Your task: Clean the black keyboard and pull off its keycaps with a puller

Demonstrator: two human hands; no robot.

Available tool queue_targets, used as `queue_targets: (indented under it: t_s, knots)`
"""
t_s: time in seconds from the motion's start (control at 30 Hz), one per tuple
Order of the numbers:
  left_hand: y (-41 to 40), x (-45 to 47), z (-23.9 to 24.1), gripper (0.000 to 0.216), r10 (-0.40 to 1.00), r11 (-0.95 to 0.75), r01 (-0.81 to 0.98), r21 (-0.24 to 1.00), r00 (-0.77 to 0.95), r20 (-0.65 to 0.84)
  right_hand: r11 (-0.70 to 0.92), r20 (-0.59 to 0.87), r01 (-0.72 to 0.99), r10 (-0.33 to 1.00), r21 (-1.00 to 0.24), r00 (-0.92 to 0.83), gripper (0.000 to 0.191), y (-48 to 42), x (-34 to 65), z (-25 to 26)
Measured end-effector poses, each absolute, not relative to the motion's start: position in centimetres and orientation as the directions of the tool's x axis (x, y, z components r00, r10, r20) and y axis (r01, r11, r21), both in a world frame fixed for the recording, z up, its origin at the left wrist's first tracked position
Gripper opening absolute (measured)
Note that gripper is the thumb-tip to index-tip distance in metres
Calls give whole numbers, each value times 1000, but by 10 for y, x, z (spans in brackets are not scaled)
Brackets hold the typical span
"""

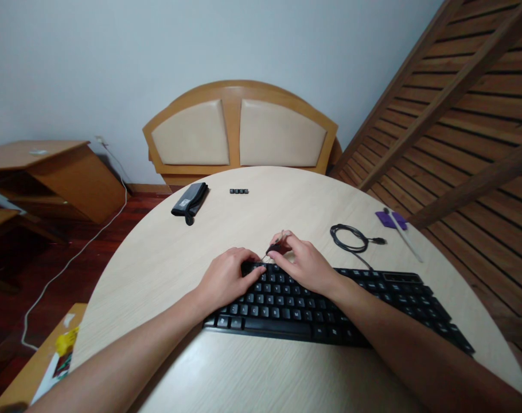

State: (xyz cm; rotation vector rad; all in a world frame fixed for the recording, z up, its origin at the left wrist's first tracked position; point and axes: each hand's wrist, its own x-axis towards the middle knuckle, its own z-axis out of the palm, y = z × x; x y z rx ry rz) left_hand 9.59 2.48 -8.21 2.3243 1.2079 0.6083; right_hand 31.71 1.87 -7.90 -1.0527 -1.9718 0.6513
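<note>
A black keyboard (355,312) lies across the round pale wooden table (252,223), its coiled cable (350,237) running off behind it. My left hand (226,280) rests on the keyboard's upper left corner with its fingers curled down onto the keys. My right hand (302,263) hovers just above the top row, fingers pinched on a small black keycap puller (273,249). A short row of loose black keycaps (239,191) sits farther back on the table.
A dark grey pouch (190,201) lies at the back left of the table. A purple tool with a white rod (396,225) lies at the right edge. A wooden headboard (239,133) stands behind the table, a slatted wooden frame (467,115) to the right.
</note>
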Motion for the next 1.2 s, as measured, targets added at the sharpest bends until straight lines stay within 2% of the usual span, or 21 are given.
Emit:
queue_targets:
  t_s: [0.3,0.57,0.7,0.83,0.9,1.07,1.2]
  knots:
    - [25,97,-81,17,831,-526,639,561,526,180,359,259,335,915,-871,-308,11,20,315,-82]
    - [25,96,-81,16,813,-548,611,572,550,191,244,185,210,946,-947,-266,14,10,310,-90]
    - [19,96,-80,17,796,-569,604,558,576,188,247,162,301,946,-921,-282,13,0,309,-84]
    - [15,96,-78,17,800,-563,612,555,571,182,356,163,463,899,-812,-405,10,5,307,-63]
    - [14,96,-79,16,804,-559,609,562,565,186,416,167,501,867,-759,-469,14,13,305,-53]
    - [16,96,-81,16,816,-541,607,582,547,187,472,172,504,830,-723,-531,16,28,301,-48]
    - [15,97,-81,17,825,-520,616,592,542,159,420,202,413,856,-808,-475,13,26,305,-62]
